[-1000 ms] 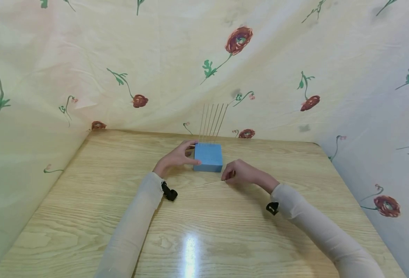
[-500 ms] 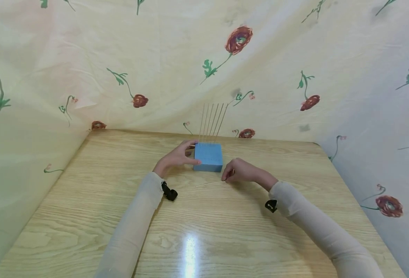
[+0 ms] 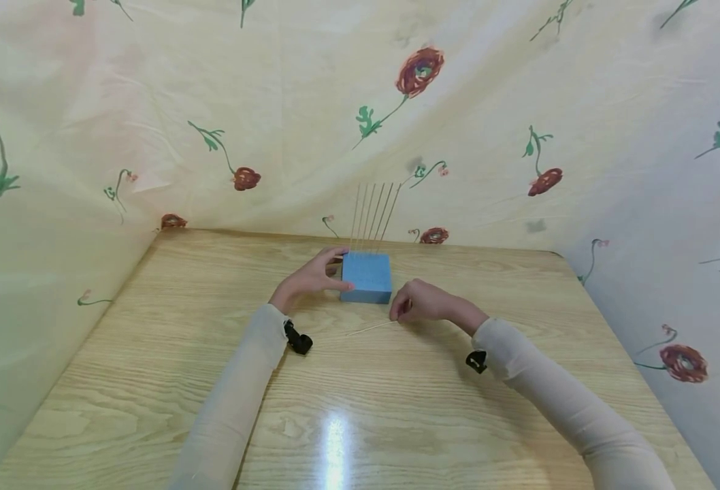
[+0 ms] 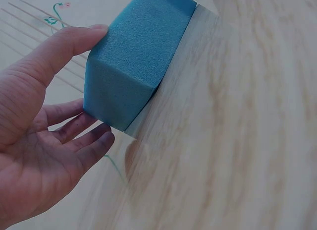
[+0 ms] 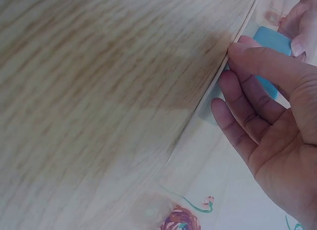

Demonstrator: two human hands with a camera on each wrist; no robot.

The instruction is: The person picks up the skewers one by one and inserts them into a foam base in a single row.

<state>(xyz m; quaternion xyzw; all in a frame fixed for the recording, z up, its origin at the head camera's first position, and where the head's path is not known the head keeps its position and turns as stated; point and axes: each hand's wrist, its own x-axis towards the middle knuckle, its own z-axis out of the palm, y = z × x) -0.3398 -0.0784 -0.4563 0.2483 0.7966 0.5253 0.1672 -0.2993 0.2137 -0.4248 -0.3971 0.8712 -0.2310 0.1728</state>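
Observation:
A blue foam block (image 3: pixel 366 273) sits on the table, with several thin wooden skewers (image 3: pixel 355 218) standing in a row along its far edge. My left hand (image 3: pixel 313 275) holds the block from its left side; in the left wrist view the thumb touches one edge of it and the fingertips reach its opposite side. Just right of the block, my right hand (image 3: pixel 424 301) pinches one loose skewer (image 3: pixel 370 328) between thumb and fingers. This skewer points left, low over the table in front of the block. Whether its tip touches the wood, I cannot tell.
The wood-grain table (image 3: pixel 152 381) carries a bright light reflection near its front. A flowered cloth (image 3: pixel 311 102) hangs close behind the skewers and along both sides. Black straps (image 3: pixel 299 338) show at both wrists.
My right hand has shifted very slightly left and up since a second ago. The loose skewer's free end has dipped a little toward me. The left hand and block stay still.

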